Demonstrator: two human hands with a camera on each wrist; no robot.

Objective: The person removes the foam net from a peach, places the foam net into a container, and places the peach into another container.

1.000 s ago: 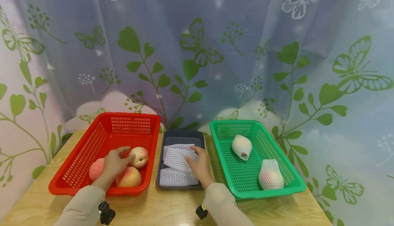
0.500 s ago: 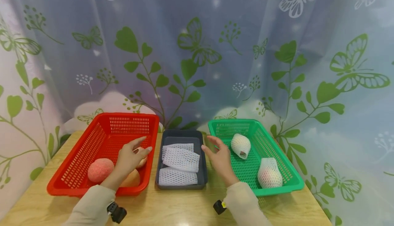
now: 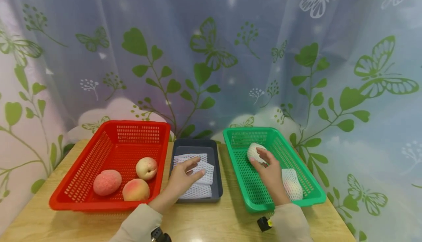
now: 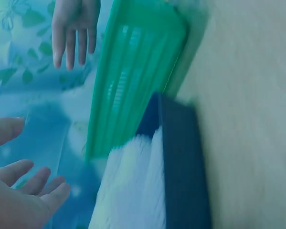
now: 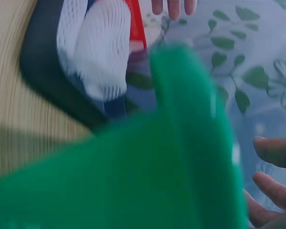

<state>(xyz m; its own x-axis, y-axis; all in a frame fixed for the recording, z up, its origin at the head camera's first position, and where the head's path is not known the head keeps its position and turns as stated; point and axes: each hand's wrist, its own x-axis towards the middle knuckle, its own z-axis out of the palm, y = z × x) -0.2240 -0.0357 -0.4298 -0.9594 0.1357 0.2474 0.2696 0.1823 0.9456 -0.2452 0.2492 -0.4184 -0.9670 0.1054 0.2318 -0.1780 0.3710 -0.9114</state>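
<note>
So, head view: left hand, grip spread, is hovering over the left edge of the tray; overlapping foam nets inside could be clinging together. Right hand, also spread, is risking bumping a netted fruit. Left wrist: nets are crowding the tray's edge, maybe snagging.

L hand relaxed, w/ thumb & fingertips apart. R hand well off to its R, fingers loosely bent, thumb apart too. Sleeved forearms behind hands.
</note>
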